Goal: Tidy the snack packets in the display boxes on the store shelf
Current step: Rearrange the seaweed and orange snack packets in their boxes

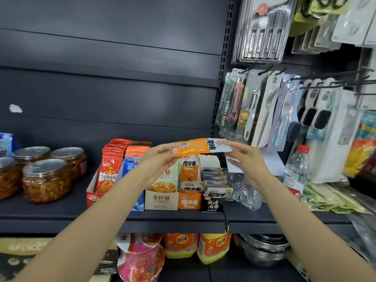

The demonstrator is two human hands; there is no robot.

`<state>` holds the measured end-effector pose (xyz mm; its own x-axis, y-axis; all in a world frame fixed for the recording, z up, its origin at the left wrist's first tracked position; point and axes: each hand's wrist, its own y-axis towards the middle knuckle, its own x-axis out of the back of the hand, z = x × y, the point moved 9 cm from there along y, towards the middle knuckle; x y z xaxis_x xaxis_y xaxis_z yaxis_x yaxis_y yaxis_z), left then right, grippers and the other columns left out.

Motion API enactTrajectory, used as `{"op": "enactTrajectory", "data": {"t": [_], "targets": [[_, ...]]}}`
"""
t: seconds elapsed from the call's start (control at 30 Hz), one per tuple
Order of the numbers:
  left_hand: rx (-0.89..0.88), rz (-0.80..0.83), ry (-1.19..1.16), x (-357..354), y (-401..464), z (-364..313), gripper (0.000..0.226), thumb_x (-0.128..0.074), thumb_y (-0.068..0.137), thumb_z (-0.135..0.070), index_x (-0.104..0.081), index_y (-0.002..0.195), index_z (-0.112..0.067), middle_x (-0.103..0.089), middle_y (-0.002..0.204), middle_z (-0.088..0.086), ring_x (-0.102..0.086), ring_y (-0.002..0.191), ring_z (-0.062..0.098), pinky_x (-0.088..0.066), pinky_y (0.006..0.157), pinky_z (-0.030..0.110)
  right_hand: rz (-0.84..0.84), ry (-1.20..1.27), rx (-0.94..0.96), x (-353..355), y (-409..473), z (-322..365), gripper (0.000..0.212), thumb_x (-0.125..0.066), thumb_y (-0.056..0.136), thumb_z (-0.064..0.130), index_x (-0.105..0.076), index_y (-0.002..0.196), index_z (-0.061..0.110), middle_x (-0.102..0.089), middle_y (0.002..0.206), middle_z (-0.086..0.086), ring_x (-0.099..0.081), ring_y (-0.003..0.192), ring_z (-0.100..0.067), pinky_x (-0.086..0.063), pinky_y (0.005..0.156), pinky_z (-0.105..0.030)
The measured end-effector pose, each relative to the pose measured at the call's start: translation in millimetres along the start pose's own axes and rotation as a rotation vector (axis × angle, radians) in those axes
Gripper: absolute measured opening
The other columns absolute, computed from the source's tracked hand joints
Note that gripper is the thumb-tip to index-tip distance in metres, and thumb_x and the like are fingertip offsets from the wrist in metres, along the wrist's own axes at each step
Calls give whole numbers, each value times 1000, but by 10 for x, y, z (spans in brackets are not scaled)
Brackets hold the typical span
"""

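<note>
Packet: orange snack packet (200, 147) with a white end carrying black characters and a small red logo; a barcode sits on its orange end. You hold it lying level, up in the air above the orange display box (189, 201).
Left grip: your left hand (160, 157) pinches the orange, barcode end of the packet between thumb and fingers.
Right grip: your right hand (247, 159) pinches the white end, fingertips on its top edge, the other fingers relaxed below.
Orange display box: stands on the shelf (61, 212) at the front edge, with matching orange packets upright inside it and one lying flat across the front.
Beige box (161, 197): touching the orange display box on its left, holding packets with a picture of yellow strands.
Black box (212, 201): just right of the orange display box, with grey-and-white packets stacked leaning behind it.
Red box (92, 195): further left of the orange display box, beyond a blue box (139, 204), full of tall red packets.
Jars (46, 180): well to the left of the orange display box, clear, with foil lids.
Water bottle (296, 171): well to the right of the orange display box, red cap.
</note>
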<state>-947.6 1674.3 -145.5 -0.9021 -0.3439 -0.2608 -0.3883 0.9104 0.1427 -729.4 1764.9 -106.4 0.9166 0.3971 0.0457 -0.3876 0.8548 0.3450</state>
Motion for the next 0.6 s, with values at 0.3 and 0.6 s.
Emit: {"op": "enactTrajectory", "data": {"t": [0.3, 0.6], "targets": [[-260, -50, 346, 18, -135, -213, 51, -62, 86, 2, -57, 124, -33, -59, 106, -14, -62, 98, 14, -55, 73, 19, 69, 10, -43, -145, -58, -105, 38, -59, 89, 1, -61, 121, 20, -68, 94, -2, -69, 84, -17, -58, 79, -35], [-212, 16, 243, 165, -107, -93, 53, -60, 86, 4, -60, 115, -41, -55, 129, -3, -59, 112, 21, -55, 80, 26, 205, -72, -8, -292, -95, -105, 56, -64, 83, -6, -56, 124, 30, -66, 103, -12, -68, 91, -26, -57, 84, -39]]}}
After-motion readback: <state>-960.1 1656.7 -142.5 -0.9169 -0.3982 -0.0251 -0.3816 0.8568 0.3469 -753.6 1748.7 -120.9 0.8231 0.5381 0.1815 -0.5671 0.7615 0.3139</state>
